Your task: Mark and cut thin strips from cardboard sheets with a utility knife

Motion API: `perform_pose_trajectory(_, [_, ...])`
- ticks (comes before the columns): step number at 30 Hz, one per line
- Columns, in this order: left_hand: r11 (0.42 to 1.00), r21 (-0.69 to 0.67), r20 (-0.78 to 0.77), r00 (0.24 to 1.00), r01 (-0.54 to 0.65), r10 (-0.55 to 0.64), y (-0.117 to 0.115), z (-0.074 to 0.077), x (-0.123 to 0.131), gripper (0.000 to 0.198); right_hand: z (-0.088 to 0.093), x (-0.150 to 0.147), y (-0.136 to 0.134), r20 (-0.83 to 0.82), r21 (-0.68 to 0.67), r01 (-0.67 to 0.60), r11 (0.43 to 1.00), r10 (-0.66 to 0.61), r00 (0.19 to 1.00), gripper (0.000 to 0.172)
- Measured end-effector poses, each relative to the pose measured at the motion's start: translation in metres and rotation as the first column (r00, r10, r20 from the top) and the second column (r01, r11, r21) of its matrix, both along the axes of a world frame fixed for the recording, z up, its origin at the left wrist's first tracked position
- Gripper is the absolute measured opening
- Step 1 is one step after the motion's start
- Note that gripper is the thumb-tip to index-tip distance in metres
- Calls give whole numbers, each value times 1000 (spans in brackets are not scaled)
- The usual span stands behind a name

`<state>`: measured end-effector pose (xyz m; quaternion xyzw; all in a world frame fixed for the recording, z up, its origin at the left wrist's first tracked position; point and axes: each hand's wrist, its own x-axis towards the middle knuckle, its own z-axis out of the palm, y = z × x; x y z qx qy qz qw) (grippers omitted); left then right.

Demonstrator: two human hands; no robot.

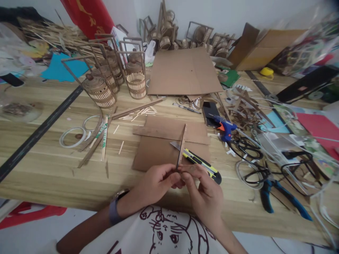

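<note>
Fingers (171,180) of left hand (156,181) and right hand (207,193) pinching brown strip (182,145), tip toward 12 o'clock over cardboard (148,151). Utility knife (201,163) beneath, handle at 4; glue gun (225,127) at 2 o'clock.

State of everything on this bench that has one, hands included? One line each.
Left hand: closed on thin brown strip
Right hand: closed on same strip
Yellow-and-black utility knife: lying down, blade extended
Blue hot-glue gun: on its side
Black rectangular phone: screen dark
Blue-and-black pliers: handles spread
Brown cardboard box: flaps open
Small round slatted basket: upright, lidless
Large round slatted basket: lidded
</note>
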<state>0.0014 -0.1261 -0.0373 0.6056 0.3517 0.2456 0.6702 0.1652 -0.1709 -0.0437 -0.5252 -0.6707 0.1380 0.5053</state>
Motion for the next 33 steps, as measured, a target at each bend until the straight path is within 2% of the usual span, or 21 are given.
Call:
perform_pose_trajectory(5, [999, 4, -65, 997, -31, 32, -1, -5, 2, 44, -2, 3, 2, 198, 82, -30, 996, 13, 980, 9])
perform_pose_trajectory(8, [998, 57, -45, 998, -30, 33, -4, -5, 2, 40, -5, 4, 1, 207, 89, -27, 996, 8, 978, 12])
perform_pose_trajectory(10, [997, 77, -35, 999, -10, 12, -5, -3, 1, 36, -5, 3, -1, 129, 48, 37, 998, -43, 991, 9])
perform_pose_trajectory(13, [991, 130, -52, 998, 26, -19, -4, 0, -1, 32, -4, 1, -4, -82, -99, 142, 985, -150, 985, 12])
perform_pose_trajectory(15, [985, 163, -73, 996, 54, -42, -3, 2, -3, 32, -1, -1, -6, -207, -179, 163, 970, -200, 958, 19])
perform_pose_trajectory(17, [986, 155, -84, 995, 63, -51, -2, 2, -3, 32, 0, -2, -7, -251, -201, 167, 965, -215, 944, 20])
perform_pose_trajectory(20, [997, 71, -38, 999, 27, -24, -1, -1, -3, 31, 0, -2, -8, -150, -129, 139, 982, -158, 976, 12])
perform_pose_trajectory(24, [999, -50, 19, 1000, 4, -3, -1, -4, 0, 43, 0, -1, -4, 47, 2, 16, 1000, -16, 999, 10])
perform_pose_trajectory(29, [999, 33, -72, 997, -38, 40, -3, -5, 1, 39, -4, 3, 0, 226, 79, -37, 996, 18, 974, 16])
perform_pose_trajectory(31, [998, 65, -63, 998, -19, 23, -4, -5, 0, 36, -6, 4, -2, 219, 73, -11, 997, -5, 976, 17])
perform_pose_trajectory(33, [996, 86, -58, 998, 8, -3, -5, -3, -1, 33, -7, 4, -6, 140, 22, 74, 997, -77, 987, 11])
